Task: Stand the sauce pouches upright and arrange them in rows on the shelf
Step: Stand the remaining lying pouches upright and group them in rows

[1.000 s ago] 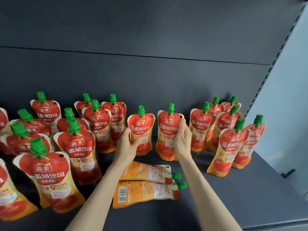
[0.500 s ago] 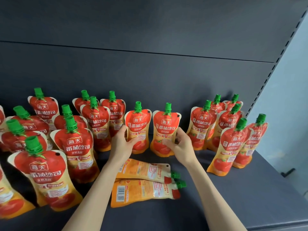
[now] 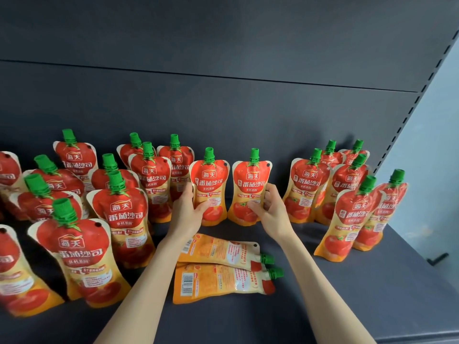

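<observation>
The left hand (image 3: 185, 209) grips a standing pouch (image 3: 210, 180). The right hand (image 3: 272, 212) grips the next pouch (image 3: 250, 184) beside it, near the shelf's (image 3: 372, 281) back edge. Two flat pouches (image 3: 223, 281) lie nearer the front edge. Other pouches (image 3: 124, 214) stand at both sides.

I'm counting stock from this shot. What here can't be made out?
Head view, leftmost pouches: cut off by the left edge.
Head view, rear right pouches: mostly hidden by front ones.
Head view, print on lying pouches: too small to read.
</observation>
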Tool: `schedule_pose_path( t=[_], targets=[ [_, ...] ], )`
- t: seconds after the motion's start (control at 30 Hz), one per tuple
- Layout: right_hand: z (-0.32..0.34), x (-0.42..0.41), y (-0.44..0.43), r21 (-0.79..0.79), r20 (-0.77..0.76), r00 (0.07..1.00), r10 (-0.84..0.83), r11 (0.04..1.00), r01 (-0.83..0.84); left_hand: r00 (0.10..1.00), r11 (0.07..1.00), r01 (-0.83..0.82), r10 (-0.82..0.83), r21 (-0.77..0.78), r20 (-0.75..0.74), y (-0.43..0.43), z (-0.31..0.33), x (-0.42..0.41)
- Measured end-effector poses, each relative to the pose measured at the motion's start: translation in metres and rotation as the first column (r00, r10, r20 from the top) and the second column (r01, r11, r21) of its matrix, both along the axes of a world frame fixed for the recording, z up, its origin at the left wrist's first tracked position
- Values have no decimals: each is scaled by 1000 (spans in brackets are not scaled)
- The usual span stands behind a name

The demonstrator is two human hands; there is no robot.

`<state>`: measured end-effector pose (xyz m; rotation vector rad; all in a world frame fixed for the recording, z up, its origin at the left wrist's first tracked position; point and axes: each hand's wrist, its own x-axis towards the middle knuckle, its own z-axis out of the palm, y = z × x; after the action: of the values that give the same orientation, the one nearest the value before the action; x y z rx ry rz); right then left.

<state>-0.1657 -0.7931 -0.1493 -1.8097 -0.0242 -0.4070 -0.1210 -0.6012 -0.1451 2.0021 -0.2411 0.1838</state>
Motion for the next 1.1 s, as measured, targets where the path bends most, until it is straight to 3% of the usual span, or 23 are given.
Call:
schedule_pose_path(
  t=[0.27, 0.33, 0.43, 0.5, 0.6, 0.67, 0.73, 0.87, 0.97, 1.1],
  targets=[
    [2, -13, 6, -81, -62, 996, -66, 995, 61, 999, 996, -47, 48, 80, -18, 0, 4, -21],
    [-2, -25, 8, -120, -80, 986, -144, 984, 134, 994, 986, -103, 96, 130, 59, 5, 5, -38],
    [-7, -52, 10, -216, -40, 968, -247, 948, 233, 984, 977, 31, -67, 212, 167, 14, 4, -68],
    [-8, -71, 11, -256, -77, 983, -165, 956, 140, 966, 901, 213, -252, 377, 56, 18, 5, -82],
    [-16, -95, 11, -397, -229, 973, -27, 915, -68, 921, 661, 342, -379, 668, -97, 21, 2, -89],
    [-20, -105, 9, -481, -242, 970, -5, 869, -116, 908, 564, 352, -398, 747, -128, 25, 0, -90],
    [-18, -111, 6, -495, -270, 962, 33, 852, -168, 906, 529, 352, -399, 772, -140, 29, -2, -92],
    [-14, -122, -2, -442, -349, 930, 114, 855, -270, 917, 526, 303, -387, 795, -94, 30, -5, -99],
    [-13, -129, -9, -364, -391, 904, 173, 873, -324, 931, 574, 259, -361, 777, -44, 29, -4, -102],
    [-17, -131, -7, -440, -247, 962, 117, 871, -219, 946, 635, 191, -324, 749, 33, 28, -4, -105]
  ],
)
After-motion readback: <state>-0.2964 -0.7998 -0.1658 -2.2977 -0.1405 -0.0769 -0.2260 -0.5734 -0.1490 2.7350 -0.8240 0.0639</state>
